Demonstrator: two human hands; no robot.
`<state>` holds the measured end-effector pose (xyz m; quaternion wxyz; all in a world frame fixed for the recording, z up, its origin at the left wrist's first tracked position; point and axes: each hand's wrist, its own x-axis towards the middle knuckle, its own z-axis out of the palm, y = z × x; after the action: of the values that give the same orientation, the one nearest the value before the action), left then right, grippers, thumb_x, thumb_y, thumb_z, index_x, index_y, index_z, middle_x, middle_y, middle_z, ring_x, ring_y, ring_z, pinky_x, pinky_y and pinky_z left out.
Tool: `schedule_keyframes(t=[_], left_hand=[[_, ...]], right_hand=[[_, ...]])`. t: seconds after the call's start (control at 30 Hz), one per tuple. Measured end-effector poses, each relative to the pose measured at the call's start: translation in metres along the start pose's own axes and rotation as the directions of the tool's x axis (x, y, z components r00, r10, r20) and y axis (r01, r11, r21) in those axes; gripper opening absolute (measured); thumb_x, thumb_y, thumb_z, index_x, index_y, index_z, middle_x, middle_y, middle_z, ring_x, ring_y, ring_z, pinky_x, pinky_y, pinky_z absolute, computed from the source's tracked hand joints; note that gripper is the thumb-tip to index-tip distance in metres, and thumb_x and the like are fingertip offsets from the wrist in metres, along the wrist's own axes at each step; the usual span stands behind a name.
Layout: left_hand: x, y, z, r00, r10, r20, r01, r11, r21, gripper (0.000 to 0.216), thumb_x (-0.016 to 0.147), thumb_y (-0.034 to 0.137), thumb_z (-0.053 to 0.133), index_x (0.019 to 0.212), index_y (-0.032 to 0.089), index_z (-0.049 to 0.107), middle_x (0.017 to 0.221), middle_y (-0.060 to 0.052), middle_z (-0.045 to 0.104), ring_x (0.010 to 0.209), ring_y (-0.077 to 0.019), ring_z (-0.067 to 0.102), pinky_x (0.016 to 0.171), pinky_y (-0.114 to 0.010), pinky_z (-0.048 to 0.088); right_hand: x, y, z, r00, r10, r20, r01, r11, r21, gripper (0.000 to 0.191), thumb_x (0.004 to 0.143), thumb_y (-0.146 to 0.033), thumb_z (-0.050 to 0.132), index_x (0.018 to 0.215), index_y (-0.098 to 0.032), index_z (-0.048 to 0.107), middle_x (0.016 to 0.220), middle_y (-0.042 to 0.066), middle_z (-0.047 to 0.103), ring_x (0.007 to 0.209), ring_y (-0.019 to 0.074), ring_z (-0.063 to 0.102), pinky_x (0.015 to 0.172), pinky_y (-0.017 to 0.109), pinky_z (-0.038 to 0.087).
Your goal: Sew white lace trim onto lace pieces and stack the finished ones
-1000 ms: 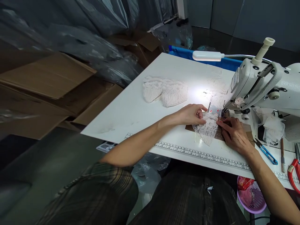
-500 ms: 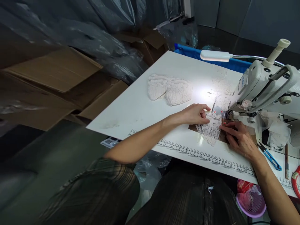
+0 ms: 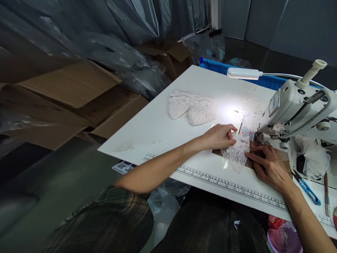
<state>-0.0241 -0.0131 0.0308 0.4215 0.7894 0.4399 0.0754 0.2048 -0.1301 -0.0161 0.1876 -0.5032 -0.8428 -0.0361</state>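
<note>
A small piece of white lace (image 3: 235, 154) lies on the white table (image 3: 163, 123) right in front of the needle of a white sewing machine (image 3: 297, 109). My left hand (image 3: 219, 136) has its fingers curled on the lace's left edge, pinching it. My right hand (image 3: 268, 165) lies on the lace's right side, fingers pressed flat and together, holding it down near the presser foot. The lace's far end sits under the machine's foot, lit by the lamp.
A pile of white lace pieces (image 3: 193, 107) lies further back on the table. A gooseneck lamp (image 3: 244, 73) shines above. Blue snips (image 3: 306, 188) lie at the right. Cardboard boxes (image 3: 71, 91) and plastic sheeting stand at the left. A purple basket (image 3: 285, 239) sits below the table.
The view has shifted slightly down and left. Both hands stay on the lace at the needle; the right fingers have slid back a little toward me.
</note>
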Motion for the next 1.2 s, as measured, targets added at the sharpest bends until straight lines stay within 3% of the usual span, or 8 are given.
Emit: schedule_keyframes(t=[0.57,0.8,1.2], left_hand=[[-0.0013,-0.0019,-0.0006,0.999,0.022,0.026,-0.024,0.999,0.045,0.055,0.078,0.028,0.058,0.131,0.013,0.055,0.082,-0.001,0.070,0.072,-0.0146,0.063,0.064,-0.027,0.044],[0.0012,-0.0045,0.0016,0.999,0.036,-0.011,-0.036,0.998,0.042,0.053,0.077,0.029,0.059,0.127,0.014,0.058,0.080,-0.001,0.070,0.069,-0.0141,0.061,0.062,-0.027,0.042],[-0.0009,-0.0002,-0.0017,0.999,0.010,0.031,-0.011,0.998,0.054,0.054,0.079,0.030,0.062,0.130,0.012,0.057,0.081,-0.002,0.070,0.071,-0.0157,0.063,0.062,-0.028,0.042]], right_hand=[[-0.0011,-0.0018,-0.0007,1.000,0.011,0.019,-0.011,1.000,0.001,0.040,0.092,-0.020,0.052,0.123,-0.037,0.069,0.109,0.009,0.063,0.101,0.0280,0.055,0.083,0.045,0.046],[-0.0004,-0.0016,-0.0005,1.000,0.016,0.016,-0.016,1.000,-0.012,0.039,0.093,-0.021,0.050,0.123,-0.035,0.070,0.108,0.011,0.062,0.099,0.0281,0.054,0.083,0.046,0.047],[-0.0017,-0.0010,0.0007,1.000,0.025,0.006,-0.025,0.999,0.045,0.038,0.093,-0.020,0.049,0.123,-0.031,0.070,0.111,0.011,0.062,0.103,0.0280,0.056,0.088,0.048,0.047]])
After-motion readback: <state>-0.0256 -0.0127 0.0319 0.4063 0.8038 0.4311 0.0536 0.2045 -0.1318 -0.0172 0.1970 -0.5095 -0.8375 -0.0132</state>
